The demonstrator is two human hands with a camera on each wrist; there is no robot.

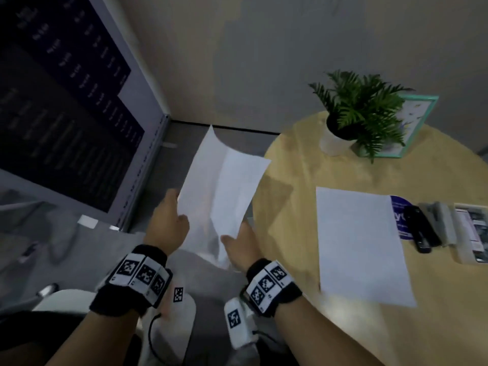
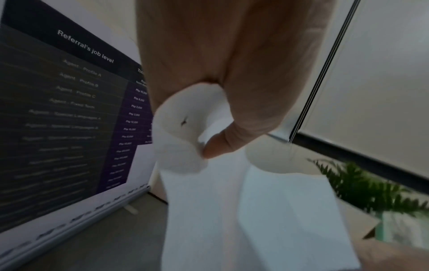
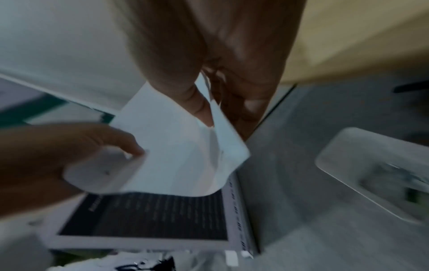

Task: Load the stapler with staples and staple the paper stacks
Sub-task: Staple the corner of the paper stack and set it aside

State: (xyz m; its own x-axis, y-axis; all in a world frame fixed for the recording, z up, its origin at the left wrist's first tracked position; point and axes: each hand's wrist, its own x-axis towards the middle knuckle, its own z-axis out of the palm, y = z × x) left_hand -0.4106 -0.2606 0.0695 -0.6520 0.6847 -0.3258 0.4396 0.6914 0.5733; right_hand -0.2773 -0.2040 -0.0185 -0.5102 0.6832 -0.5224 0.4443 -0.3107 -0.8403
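Both hands hold up a white paper stack (image 1: 221, 186) in the air, left of the round table. My left hand (image 1: 169, 223) grips its left edge, thumb over the curled corner (image 2: 181, 128), where a small dark mark shows. My right hand (image 1: 239, 245) pinches the lower right corner (image 3: 209, 117) between thumb and fingers. A second paper stack (image 1: 361, 244) lies flat on the table. Right of it lies a black stapler (image 1: 420, 228), with a grey strip of staples (image 1: 438, 223) beside it.
The round yellow table (image 1: 295, 175) also carries a potted fern (image 1: 359, 112), a teal picture frame (image 1: 414, 122), a purple card (image 1: 400, 215) and a booklet (image 1: 472, 231) at the right edge. A dark roll-up banner (image 1: 68, 101) stands to the left on grey floor.
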